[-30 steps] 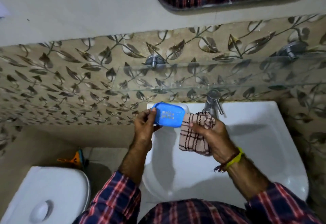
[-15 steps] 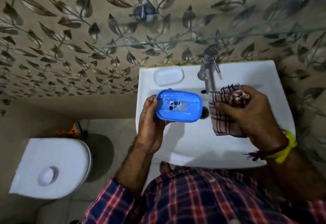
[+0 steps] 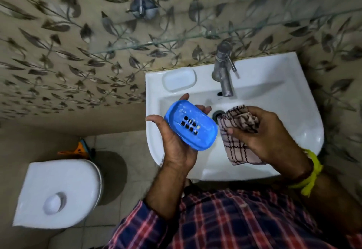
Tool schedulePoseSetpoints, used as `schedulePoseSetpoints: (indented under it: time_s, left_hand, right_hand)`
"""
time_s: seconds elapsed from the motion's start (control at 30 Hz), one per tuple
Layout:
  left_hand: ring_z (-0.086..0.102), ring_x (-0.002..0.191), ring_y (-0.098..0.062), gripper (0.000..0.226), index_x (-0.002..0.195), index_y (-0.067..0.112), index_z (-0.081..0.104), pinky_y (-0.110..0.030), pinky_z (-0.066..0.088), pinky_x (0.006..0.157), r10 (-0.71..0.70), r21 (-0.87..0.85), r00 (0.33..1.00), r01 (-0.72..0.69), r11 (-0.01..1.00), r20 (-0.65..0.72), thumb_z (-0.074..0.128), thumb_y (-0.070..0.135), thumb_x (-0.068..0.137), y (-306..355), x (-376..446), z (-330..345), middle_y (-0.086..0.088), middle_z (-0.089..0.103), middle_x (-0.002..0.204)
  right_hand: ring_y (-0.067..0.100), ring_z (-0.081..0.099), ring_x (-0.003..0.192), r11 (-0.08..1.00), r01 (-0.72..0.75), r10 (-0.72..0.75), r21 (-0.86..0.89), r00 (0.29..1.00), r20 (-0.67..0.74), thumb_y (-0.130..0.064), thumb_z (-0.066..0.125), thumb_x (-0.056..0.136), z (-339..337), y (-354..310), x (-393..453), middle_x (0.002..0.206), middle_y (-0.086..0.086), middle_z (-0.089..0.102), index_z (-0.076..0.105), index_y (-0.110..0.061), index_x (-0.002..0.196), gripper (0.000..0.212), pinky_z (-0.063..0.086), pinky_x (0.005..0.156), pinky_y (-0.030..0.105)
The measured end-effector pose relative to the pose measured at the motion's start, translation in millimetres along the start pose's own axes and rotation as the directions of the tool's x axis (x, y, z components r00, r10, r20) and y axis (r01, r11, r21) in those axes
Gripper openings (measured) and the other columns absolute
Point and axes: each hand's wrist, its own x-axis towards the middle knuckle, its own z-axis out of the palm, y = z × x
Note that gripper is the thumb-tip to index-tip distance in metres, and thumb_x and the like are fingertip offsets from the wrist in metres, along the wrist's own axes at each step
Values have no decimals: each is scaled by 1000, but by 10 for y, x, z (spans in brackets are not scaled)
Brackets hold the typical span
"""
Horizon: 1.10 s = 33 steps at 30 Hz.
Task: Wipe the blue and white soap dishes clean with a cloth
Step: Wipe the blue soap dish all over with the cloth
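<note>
Two dishes: white soap dish (image 3: 179, 79) on the sink (image 3: 290, 84) ledge, left of the tap (image 3: 223, 72).
Left hand (image 3: 176, 143): palm up, grip cradling the blue soap dish (image 3: 191, 125) over the basin.
Right hand (image 3: 262, 133): grip bunching the checked cloth (image 3: 235, 143), just beside it.
Blue dish axis: upper left to lower right, drain holes facing up.

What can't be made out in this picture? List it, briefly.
Head view only:
- Underside of the blue dish: hidden by the left hand holding it.
- Part of the cloth: bunched inside the right hand.
- Drain: partly covered by the cloth.
- White dish: residue too faint to judge.
- Wall tiles: motion-blurred.
</note>
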Motion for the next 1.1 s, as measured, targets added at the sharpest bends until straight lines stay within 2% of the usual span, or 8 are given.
schedulePoseSetpoints:
  time_s: [0.07,0.17,0.27,0.43,0.67,0.9,1.0,1.1]
  left_hand:
    - [61,115,-44,109,129,15,67,-68,39,112,-27,4,1000,27,1000,-13,18,95,73,36,55,30,-18,68,101]
    - [71,97,-33,113,130,16,68,-51,57,95,-62,19,998,62,998,5,16,97,72,50,117,148,-14,73,101]
    - [70,110,-33,111,141,16,61,-46,58,93,-54,26,997,53,998,50,16,93,76,36,109,327,-16,71,124]
    - [71,106,-31,106,143,18,58,-45,57,94,-31,63,990,23,998,137,13,90,79,50,74,377,-14,72,117]
    - [71,113,-27,109,138,21,62,-42,59,90,-105,177,982,77,981,157,12,94,73,99,33,382,-8,74,123]
    - [56,133,-38,101,153,10,42,-49,48,109,-136,202,961,87,975,239,21,83,86,56,1,575,-23,56,146]
    - [59,128,-35,94,152,10,42,-45,51,107,-162,249,960,103,963,230,27,78,89,31,-16,600,-23,59,141]
    - [68,117,-31,96,142,11,55,-42,58,93,-210,350,958,133,927,193,24,81,83,32,-22,596,-18,70,127]
  right_hand:
    - [1,72,75,994,107,-108,-14,992,-70,-3,81,79,-56,-168,-16,83,-17,77,73,-42,89,41,62,75,26]
    - [14,74,85,955,285,-292,-79,952,-92,-15,72,83,-13,-422,5,94,-9,77,72,-27,105,25,61,78,42]
    - [21,70,78,935,264,-302,-237,944,-137,-29,59,75,163,-562,13,81,-5,73,67,-24,99,26,58,70,42]
    - [9,73,75,950,212,-255,-228,951,-175,-37,89,66,204,-612,9,82,-9,76,74,-22,95,36,62,69,33]
    - [18,77,70,894,111,-98,435,994,-51,-6,83,76,-47,-707,54,78,3,78,75,-16,84,15,61,58,29]
    - [29,77,74,797,-148,165,586,986,24,7,78,76,114,-780,-2,80,13,78,77,-6,84,15,64,64,44]
    - [30,77,72,729,-230,285,644,958,20,-1,74,82,155,-790,1,78,16,77,76,-6,77,7,61,68,53]
    - [26,76,72,773,-186,230,606,973,5,-1,69,86,166,-791,28,78,17,77,75,-3,79,9,63,69,40]
